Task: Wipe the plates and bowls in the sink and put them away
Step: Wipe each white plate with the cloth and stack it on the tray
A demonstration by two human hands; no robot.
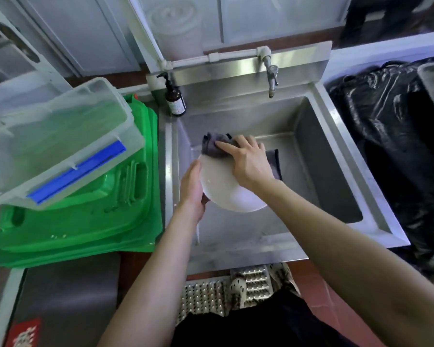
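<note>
Left, plate (226,191) clears sink wall (183,136).

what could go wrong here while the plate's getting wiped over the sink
The left hand holds the white plate by one edge only, tilted above the steel sink, so that grip might slip and the plate could drop and chip. The right hand presses the grey cloth near the far rim, which may lever the plate out of that hold. The clear bin sits tilted on green lids and looks unsteady.
</note>
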